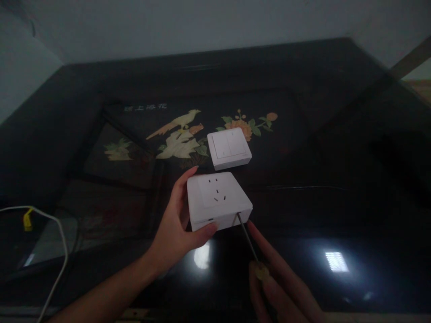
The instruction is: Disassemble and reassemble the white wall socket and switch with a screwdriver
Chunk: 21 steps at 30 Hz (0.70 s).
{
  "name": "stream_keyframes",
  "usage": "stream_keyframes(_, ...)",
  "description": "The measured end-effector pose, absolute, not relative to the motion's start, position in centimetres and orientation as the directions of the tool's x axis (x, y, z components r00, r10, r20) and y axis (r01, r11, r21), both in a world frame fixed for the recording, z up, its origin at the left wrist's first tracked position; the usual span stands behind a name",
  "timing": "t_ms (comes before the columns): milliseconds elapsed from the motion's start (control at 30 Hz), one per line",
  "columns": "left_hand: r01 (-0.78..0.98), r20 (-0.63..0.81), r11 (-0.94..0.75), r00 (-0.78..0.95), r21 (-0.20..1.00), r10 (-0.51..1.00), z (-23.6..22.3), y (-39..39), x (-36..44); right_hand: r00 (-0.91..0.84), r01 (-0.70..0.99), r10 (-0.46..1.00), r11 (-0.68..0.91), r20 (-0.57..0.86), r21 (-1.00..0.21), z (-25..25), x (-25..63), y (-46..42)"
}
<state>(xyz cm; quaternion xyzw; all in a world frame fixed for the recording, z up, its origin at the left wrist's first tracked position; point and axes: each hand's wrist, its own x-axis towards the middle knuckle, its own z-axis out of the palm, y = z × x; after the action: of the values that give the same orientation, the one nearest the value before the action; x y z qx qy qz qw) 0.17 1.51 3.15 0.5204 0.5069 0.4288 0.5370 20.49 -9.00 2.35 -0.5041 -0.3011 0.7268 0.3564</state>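
Note:
A white wall socket (215,197) with several slots in its face is tilted toward me above the dark tabletop. My left hand (178,224) is closed round its left side, thumb on the near edge and fingers behind. In my right hand (279,282) is a screwdriver (248,240), gripped by its yellowish handle. Its metal tip meets the socket's near side edge, close to the right corner, at a small dark slot. One right finger reaches up to the socket's corner. Just beyond lies a white wall switch (230,147) with two rocker panels.
The glossy black table (336,193) bears a bird-and-flower picture (180,143) and reflects bright lights. A white cable (63,237) with a yellow tag (27,220) curves along the left. A pale wall (202,27) stands behind the table.

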Motion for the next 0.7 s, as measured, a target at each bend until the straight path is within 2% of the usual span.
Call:
stream_keyframes(233,0.193,0.067,-0.088,0.114,0.977,0.991,2.9,1.7,-0.4,-0.226,-0.268,0.817,-0.576,-0.531,-0.772,2.6,20.3,-8.5)
stream_keyframes(533,0.288,0.174,-0.208,0.139,0.935,0.975,2.5,1.9,-1.1,-0.27,-0.333,0.743,-0.669,-0.612,-0.664,2.8,20.3,-8.1)
stream_keyframes(700,0.342,0.307,-0.342,0.153,0.875,0.939,2.4,2.2,-1.6,-0.294,-0.379,0.717,-0.694,-0.632,-0.612,3.1,20.2,-7.6)
